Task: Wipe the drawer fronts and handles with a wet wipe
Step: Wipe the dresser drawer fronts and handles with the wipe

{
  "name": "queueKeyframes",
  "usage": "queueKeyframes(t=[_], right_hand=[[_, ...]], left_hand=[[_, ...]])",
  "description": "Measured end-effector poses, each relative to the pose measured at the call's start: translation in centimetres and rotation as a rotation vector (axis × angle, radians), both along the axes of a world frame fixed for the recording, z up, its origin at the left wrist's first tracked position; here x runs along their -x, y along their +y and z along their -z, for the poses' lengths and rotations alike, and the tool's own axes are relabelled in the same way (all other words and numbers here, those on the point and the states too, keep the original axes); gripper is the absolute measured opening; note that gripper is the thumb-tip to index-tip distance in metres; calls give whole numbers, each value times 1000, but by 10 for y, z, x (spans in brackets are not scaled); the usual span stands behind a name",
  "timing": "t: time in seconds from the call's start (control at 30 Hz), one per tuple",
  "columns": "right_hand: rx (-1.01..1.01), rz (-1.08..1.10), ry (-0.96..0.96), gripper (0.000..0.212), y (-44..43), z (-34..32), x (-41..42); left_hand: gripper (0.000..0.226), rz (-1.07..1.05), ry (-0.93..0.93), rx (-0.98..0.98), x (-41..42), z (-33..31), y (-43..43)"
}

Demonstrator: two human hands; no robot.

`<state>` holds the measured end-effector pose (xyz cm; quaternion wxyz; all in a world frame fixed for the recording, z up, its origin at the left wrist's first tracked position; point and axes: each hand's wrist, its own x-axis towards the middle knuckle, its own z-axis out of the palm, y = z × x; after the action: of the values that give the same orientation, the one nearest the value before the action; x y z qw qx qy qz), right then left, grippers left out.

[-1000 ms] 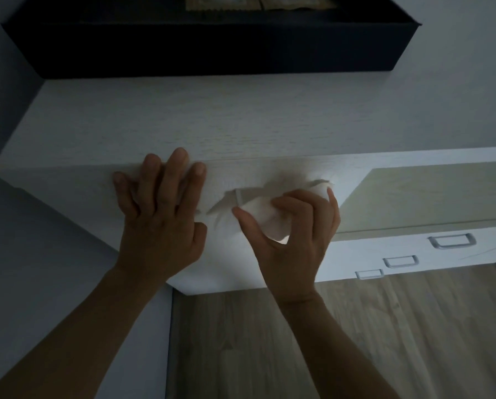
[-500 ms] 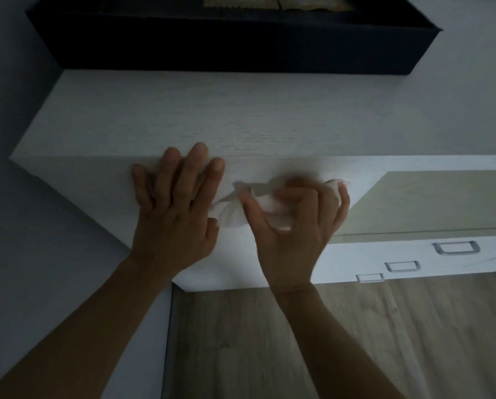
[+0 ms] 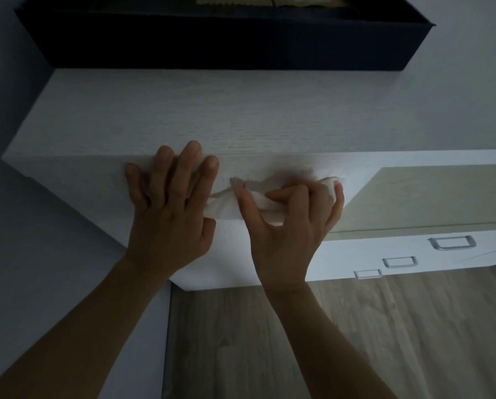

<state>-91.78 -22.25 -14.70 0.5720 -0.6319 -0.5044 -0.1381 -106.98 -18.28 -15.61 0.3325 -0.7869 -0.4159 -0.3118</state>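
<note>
A white drawer unit (image 3: 77, 180) fills the middle of the head view, seen steeply from above. My right hand (image 3: 290, 226) pinches a crumpled white wet wipe (image 3: 266, 207) against the unit's front face just under the top edge. My left hand (image 3: 169, 208) lies flat on the same front to the left, fingers spread and straight, its thumb side touching the wipe's loose end. Three small metal handles (image 3: 452, 242) show lower right on the drawer fronts (image 3: 384, 249).
A dark open box (image 3: 223, 41) stands at the back of the unit's white top (image 3: 212, 110). A pale beige panel (image 3: 431, 197) lies right of my hands. Wooden floor (image 3: 298, 341) stretches below, and a grey wall (image 3: 39, 283) runs along the left.
My right hand has slid the wipe slightly up and right along the front edge. My left hand stays pressed flat; the view has shifted a little.
</note>
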Motion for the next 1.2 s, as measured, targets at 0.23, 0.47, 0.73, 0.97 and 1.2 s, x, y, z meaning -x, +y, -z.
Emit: queueKeyframes(t=[0.23, 0.47, 0.73, 0.97, 1.2], right_hand=[[8, -124, -148, 34, -9, 9, -10], [71, 18, -5, 40, 7, -4, 7], [38, -102, -104, 31, -7, 2, -9], [42, -71, -105, 32, -7, 3, -7], [74, -85, -93, 37, -2, -2, -6]], left_hand=[[76, -10, 12, -17, 1, 2, -1], [88, -11, 21, -26, 1, 2, -1], [89, 8, 17, 5, -1, 0, -2], [85, 12, 11, 12, 1, 0, -3], [88, -3, 17, -3, 4, -1, -1]])
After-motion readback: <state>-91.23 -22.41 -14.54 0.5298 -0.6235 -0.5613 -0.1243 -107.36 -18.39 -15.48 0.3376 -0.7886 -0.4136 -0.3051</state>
